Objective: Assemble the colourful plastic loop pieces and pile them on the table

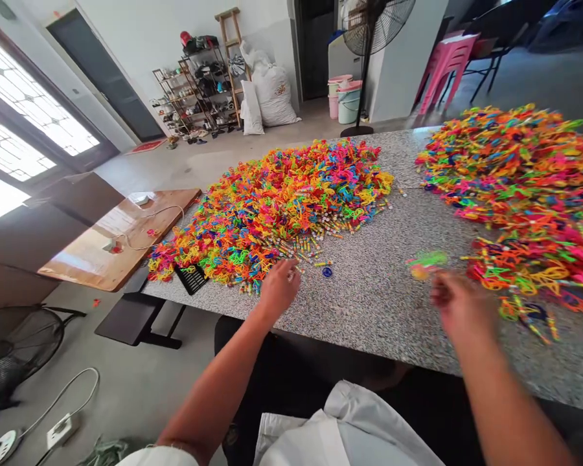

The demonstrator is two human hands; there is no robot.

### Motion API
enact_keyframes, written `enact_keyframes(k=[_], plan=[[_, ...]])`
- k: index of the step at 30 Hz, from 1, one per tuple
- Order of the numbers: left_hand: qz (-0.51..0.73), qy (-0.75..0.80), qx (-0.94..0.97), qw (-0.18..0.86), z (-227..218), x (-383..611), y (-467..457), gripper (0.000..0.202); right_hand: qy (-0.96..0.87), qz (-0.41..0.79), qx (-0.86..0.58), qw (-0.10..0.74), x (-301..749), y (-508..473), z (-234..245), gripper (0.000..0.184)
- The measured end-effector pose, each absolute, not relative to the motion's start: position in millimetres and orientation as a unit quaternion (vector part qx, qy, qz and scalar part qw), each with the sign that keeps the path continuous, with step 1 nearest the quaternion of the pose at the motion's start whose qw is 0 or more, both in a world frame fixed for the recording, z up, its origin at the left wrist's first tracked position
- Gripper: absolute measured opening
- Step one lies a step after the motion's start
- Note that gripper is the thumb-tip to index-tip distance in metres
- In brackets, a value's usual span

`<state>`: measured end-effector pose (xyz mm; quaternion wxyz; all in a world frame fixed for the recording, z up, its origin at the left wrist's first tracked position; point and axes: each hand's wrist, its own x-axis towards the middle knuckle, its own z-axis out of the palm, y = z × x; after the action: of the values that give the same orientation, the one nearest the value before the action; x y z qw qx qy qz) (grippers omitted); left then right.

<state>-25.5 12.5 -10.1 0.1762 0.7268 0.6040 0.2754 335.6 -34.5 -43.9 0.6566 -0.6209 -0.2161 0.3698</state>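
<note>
Lying on the speckled table [359,291]: a left heap [291,194] and a right heap [525,181] of small looped plastic pieces in orange, yellow, pink, green and blue, many with thin, banded stems; one blue loop [327,272] sits apart between the heaps, toward the table's near edge.
Left hand [279,285]: over the table's near edge, fingers loosely curled beside the left heap; cannot tell whether anything is between them.
Right hand [459,298]: above the table beside the right heap, fingers drawn narrow, holding blurred pieces [425,262] in green and orange.
Tabletop: grey and grainy, with a black slotted tray [192,279] at its left end.
Room: a wooden tabletop [126,239] left of the table; beyond the table, a shoe rack [189,90], white sacks [274,90], lidded buckets [348,103], a standing fan [369,26] and pink stools [449,65].
</note>
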Motion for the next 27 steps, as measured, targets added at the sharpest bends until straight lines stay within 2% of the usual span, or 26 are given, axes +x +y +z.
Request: enact_keyframes(k=[2, 4, 6, 8, 12, 15, 17, 19, 21, 24, 27], plan=[[0.218, 0.675, 0.701, 0.078, 1.2, -62.7, 22.4, 0.032, -0.162, 0.358, -0.591, 0.704, 354.1, -20.8, -41.5, 0.023], [0.153, 0.709, 0.688, 0.036, 5.0, -92.3, 28.3, 0.04, -0.184, 0.385, -0.601, 0.676, 342.8, -10.8, -41.5, 0.024], [0.103, 0.703, 0.703, 0.029, 1.3, -110.8, 32.5, 0.047, -0.283, 0.419, -0.629, 0.59, 301.8, -4.8, -44.6, 0.027], [0.078, 0.681, 0.727, 0.031, -5.6, -119.9, 37.1, 0.046, -0.452, 0.442, -0.623, 0.461, 242.8, -1.5, -49.3, 0.026], [0.055, 0.65, 0.758, 0.027, -10.9, -122.3, 45.1, 0.042, -0.745, 0.313, -0.499, 0.314, 131.7, 1.8, -54.7, 0.023], [0.048, 0.633, 0.772, 0.018, -5.3, -115.6, 43.7, 0.053, -0.82, 0.217, -0.494, 0.189, 87.4, 2.5, -53.9, 0.024], [0.049, 0.617, 0.785, 0.008, -0.7, -107.8, 40.1, 0.059, -0.832, 0.178, -0.504, 0.145, 76.6, 1.5, -54.1, 0.02], [0.042, 0.603, 0.796, 0.001, 2.4, -99.3, 38.1, 0.058, -0.831, 0.165, -0.513, 0.141, 77.0, -0.6, -56.6, 0.017], [0.024, 0.598, 0.801, 0.001, 3.3, -92.4, 39.7, 0.049, -0.817, 0.171, -0.527, 0.158, 85.8, -3.4, -61.4, 0.014], [-0.013, 0.605, 0.796, 0.009, 1.2, -87.7, 46.8, 0.034, -0.778, 0.225, -0.546, 0.215, 108.1, -8.4, -69.4, 0.01], [-0.015, 0.603, 0.798, 0.004, -3.0, -86.0, 50.0, 0.036, -0.707, 0.299, -0.579, 0.273, 131.5, -15.6, -72.4, 0.003]])
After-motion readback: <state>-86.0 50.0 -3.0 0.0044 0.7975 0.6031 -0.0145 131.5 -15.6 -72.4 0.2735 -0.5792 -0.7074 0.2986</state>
